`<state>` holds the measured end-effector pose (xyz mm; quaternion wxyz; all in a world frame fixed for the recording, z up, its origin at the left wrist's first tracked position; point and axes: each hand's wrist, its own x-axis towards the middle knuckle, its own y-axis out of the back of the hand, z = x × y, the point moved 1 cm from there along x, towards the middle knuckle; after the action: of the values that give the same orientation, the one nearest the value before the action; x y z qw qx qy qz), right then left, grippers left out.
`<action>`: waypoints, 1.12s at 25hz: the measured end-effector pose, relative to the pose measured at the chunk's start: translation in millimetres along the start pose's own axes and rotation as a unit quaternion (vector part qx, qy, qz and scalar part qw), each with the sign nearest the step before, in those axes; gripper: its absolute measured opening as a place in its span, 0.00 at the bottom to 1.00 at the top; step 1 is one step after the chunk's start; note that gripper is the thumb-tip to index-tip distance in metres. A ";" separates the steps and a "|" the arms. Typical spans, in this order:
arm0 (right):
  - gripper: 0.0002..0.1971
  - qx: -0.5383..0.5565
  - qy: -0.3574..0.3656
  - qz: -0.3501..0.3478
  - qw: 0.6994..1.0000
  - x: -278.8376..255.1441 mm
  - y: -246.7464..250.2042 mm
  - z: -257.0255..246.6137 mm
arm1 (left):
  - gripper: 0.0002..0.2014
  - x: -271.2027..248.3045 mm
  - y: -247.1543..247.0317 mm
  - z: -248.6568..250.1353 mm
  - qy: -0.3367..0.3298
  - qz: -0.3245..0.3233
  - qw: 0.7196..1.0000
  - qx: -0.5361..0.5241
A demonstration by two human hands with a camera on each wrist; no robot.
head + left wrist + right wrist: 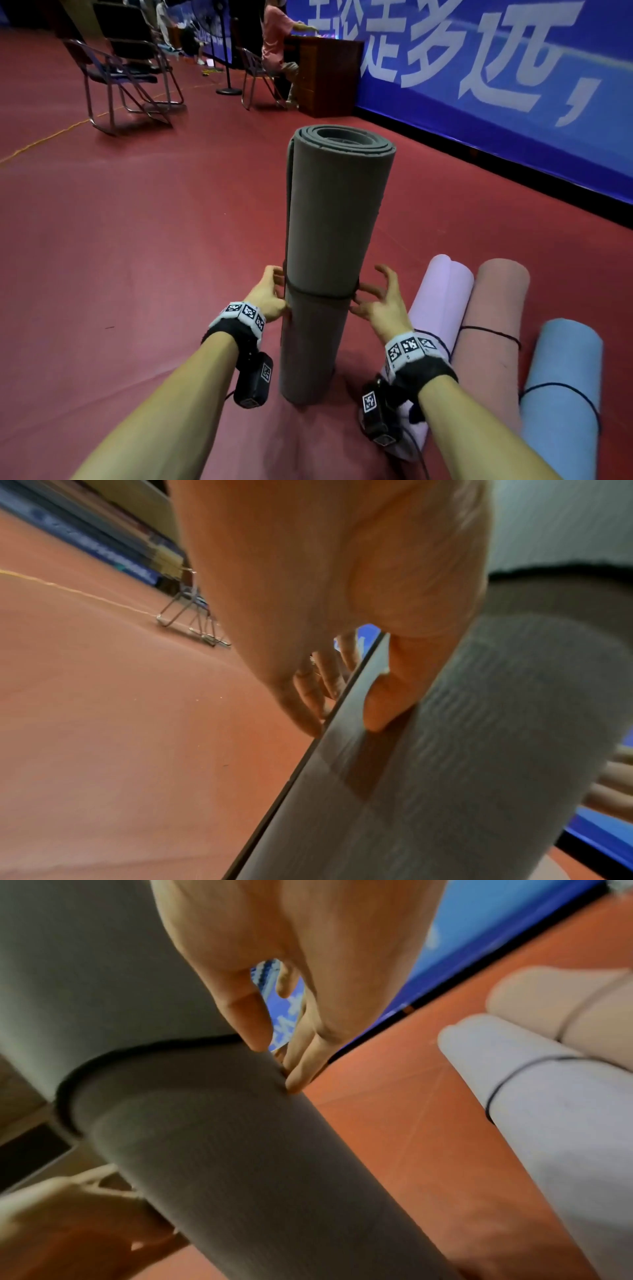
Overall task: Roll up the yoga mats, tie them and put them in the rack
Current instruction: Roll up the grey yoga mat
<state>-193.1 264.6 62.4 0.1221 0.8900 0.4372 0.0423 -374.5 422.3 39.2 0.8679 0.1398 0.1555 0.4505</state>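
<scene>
A rolled grey yoga mat (335,212) stands upright on the red floor (137,240), with a black string (318,294) wrapped round its middle. My left hand (274,294) is at the roll's left side at string height. In the left wrist view its thumb (380,710) presses the grey mat (479,750) while the fingers curl behind the loose outer edge. My right hand (363,298) is at the roll's right side. In the right wrist view the right hand (274,1066) pinches the black string (113,1056) against the grey mat (240,1150). No rack is in view.
Three rolled mats tied with strings lie on the floor to my right: lilac (442,294), pink (493,335) and blue (561,394). A blue banner wall (513,85) runs along the right. Folding chairs (120,72) and a person seated at a wooden desk (325,75) are far ahead.
</scene>
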 end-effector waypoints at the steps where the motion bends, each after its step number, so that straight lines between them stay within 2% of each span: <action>1: 0.40 0.020 -0.018 0.010 1.000 2.3 0.2 8.7 | 0.39 1.3 -4.7 -3.9 0.004 -0.039 0.999 0.035; 2: 0.42 -0.021 -0.032 -0.009 0.999 3.1 -1.0 16.2 | 0.46 2.4 -10.7 -7.2 0.008 -0.079 0.994 0.073; 4: 0.43 -0.158 -0.062 -0.121 0.978 0.1 -12.4 31.3 | 0.60 2.1 -22.7 -20.8 0.020 -0.134 0.987 0.090; 5: 0.46 -0.179 -0.068 -0.160 0.968 -1.2 -17.7 40.2 | 0.64 0.7 -29.4 -25.9 0.019 -0.143 0.987 0.070; 6: 0.47 -0.158 -0.069 -0.169 0.970 -0.1 -20.9 49.3 | 0.65 2.2 -34.1 -29.6 0.018 -0.139 0.989 0.048; 8: 0.46 -0.084 -0.062 -0.157 0.982 3.5 -20.6 66.3 | 0.63 8.8 -38.6 -30.5 0.020 -0.113 0.993 0.007; 12: 0.45 0.022 -0.070 -0.088 0.993 15.1 -4.6 85.3 | 0.54 18.3 -55.3 -9.5 0.012 -0.091 0.995 -0.026; 14: 0.47 0.061 -0.084 -0.081 0.991 17.5 2.1 96.6 | 0.51 21.4 -74.6 -6.5 0.031 -0.128 0.990 -0.048; 17: 0.49 0.134 -0.119 -0.109 0.978 17.9 13.8 131.2 | 0.48 28.3 -104.4 -20.0 0.078 -0.218 0.973 -0.016; 19: 0.49 0.168 -0.143 -0.122 0.968 13.3 17.9 156.8 | 0.49 35.3 -121.6 -38.9 0.108 -0.230 0.967 0.013; 23: 0.42 0.107 -0.219 -0.089 0.966 8.9 16.3 198.9 | 0.43 45.6 -152.8 -72.0 0.162 -0.252 0.953 0.041; 25: 0.38 0.018 -0.241 -0.092 0.966 12.0 11.5 204.4 | 0.46 52.0 -157.3 -84.0 0.212 -0.251 0.942 0.060; 28: 0.36 -0.145 -0.233 -0.118 0.954 21.4 -0.7 192.5 | 0.38 60.1 -151.1 -92.5 0.226 -0.234 0.940 0.097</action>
<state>-145.5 247.2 -124.5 0.3520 0.7901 0.4877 -0.1183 -266.8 397.5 -111.7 0.8729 0.0775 0.4193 0.2370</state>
